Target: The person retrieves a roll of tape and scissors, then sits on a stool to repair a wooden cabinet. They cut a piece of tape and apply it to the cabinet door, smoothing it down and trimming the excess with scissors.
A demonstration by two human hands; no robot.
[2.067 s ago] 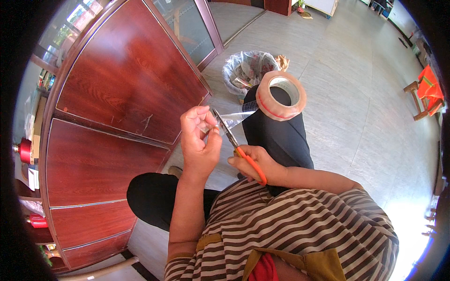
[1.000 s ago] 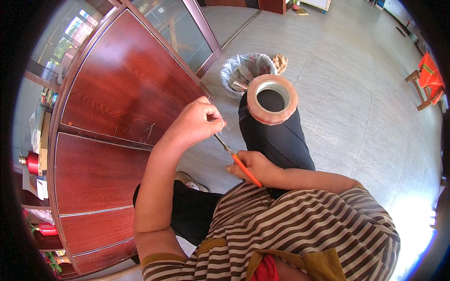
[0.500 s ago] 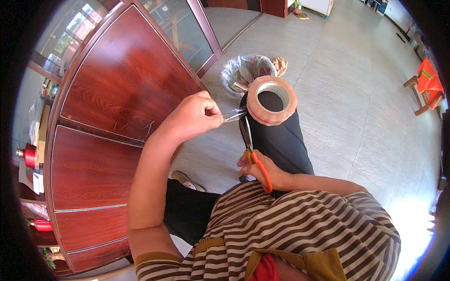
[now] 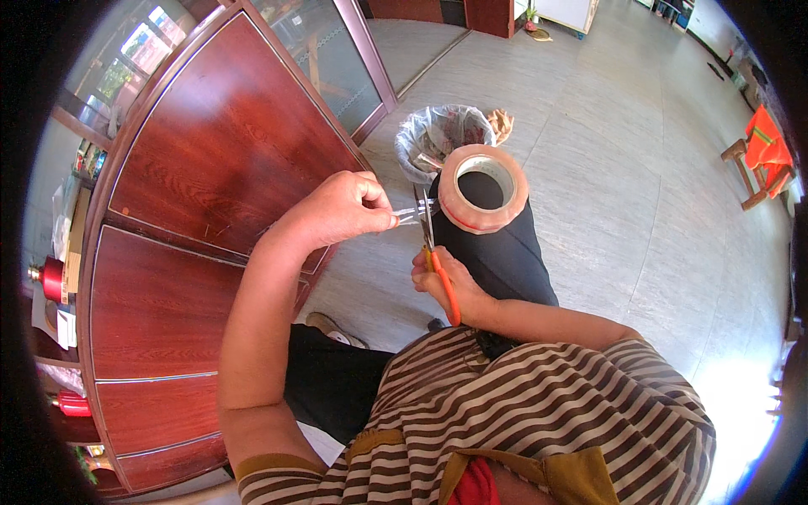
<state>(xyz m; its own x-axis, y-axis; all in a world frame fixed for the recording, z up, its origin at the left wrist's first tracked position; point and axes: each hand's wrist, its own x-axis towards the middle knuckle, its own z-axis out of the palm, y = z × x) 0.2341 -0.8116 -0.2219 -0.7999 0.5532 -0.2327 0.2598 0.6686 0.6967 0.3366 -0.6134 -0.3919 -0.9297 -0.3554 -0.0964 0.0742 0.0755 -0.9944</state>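
Note:
A roll of clear packing tape rests on my knee in dark trousers. From its left side a short strip of tape stretches to my left hand, whose thumb and fingers pinch the free end. My right hand, below the roll, grips scissors with orange handles. Their blades point up and stand slightly apart, with the strip crossing at the blades between the roll and my left hand. Whether the blades touch the tape is hard to tell.
A lined waste bin stands on the floor just beyond my knee, with crumpled brown paper beside it. A dark red wooden cabinet rises close on my left. At far right is a small wooden stool with orange cloth.
The scissors have moved up and left, from below the strip to across it. My left hand has shifted slightly left, still pinching the tape.

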